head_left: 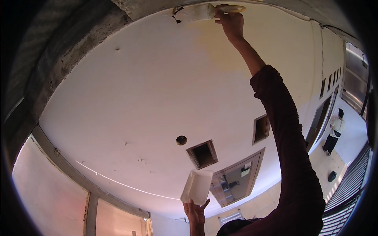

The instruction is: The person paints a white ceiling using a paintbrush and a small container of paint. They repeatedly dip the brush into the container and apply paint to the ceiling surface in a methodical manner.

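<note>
Clenched grip on both sides. Right hand (231, 21), arm stretched overhead in a dark maroon sleeve (289, 149), grasps the pale wooden handle of a wide paintbrush (201, 12). Bristles point to the person's left and lie flat against the white wall (149, 94), right at its top edge where it meets the grey concrete beam (78, 51). A short dark mark sits at the bristle tips. Wall surface just below the brush looks faintly yellowish; the rest is plain white.

Left hand (195, 212), low in view, grips the lower edge of a white foam tray (197, 186), fingers wrapped around its rim. Tray is held upright and slightly tilted, well apart from the brush. Contents not visible from this side.

Behind the tray: two square recesses (202, 154) in the wall, a small round dark hole (181, 140), and a door with a glass panel (236, 181). Far right, another person (334, 133) in a light top stands on the walkway beside a metal railing (348, 181).
</note>
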Motion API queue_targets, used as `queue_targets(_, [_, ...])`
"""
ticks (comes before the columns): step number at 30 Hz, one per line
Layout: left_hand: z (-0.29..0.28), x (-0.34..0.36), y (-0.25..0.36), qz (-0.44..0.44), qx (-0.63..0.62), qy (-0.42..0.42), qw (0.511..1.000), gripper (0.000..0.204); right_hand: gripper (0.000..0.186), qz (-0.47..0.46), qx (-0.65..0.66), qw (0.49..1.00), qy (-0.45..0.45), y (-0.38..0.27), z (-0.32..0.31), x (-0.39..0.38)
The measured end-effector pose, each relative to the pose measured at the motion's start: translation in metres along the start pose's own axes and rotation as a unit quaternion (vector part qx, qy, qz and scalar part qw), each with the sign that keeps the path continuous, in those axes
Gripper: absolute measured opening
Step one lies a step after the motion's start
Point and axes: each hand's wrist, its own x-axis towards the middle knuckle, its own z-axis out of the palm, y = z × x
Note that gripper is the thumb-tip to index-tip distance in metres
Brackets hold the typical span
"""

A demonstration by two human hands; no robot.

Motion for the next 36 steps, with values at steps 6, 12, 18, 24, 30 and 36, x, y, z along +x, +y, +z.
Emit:
queue_targets(6, [-0.005,0.004,-0.004,0.0,-0.017,0.001,1.0,0.052,0.028,-0.003,-0.046,0.997,0.058,0.031,-0.056,0.029])
queue_targets(12, [0.001,0.0,-0.001,0.01,0.046,0.005,0.999,0.054,0.032,-0.009,-0.13,0.986,0.104,0.057,-0.11,0.055])
queue_targets(18, [0.0,0.004,-0.005,0.007,0.044,-0.002,0.999,0.053,0.023,-0.085,-0.336,0.928,0.136,0.053,-0.123,0.059])
queue_targets(24, [0.003,0.006,-0.009,-0.008,0.004,0.002,1.0,0.051,0.019,-0.323,-0.282,0.902,0.05,0.022,-0.026,0.007])
queue_targets(30, [0.003,0.005,-0.009,0.002,0.019,-0.001,1.0,0.052,0.023,-0.343,-0.335,0.876,-0.051,0.006,0.017,-0.015])
queue_targets(36, [0.0,0.004,-0.011,0.003,0.037,0.001,0.999,0.053,0.028,-0.357,-0.283,0.882,-0.122,-0.001,0.024,-0.026])
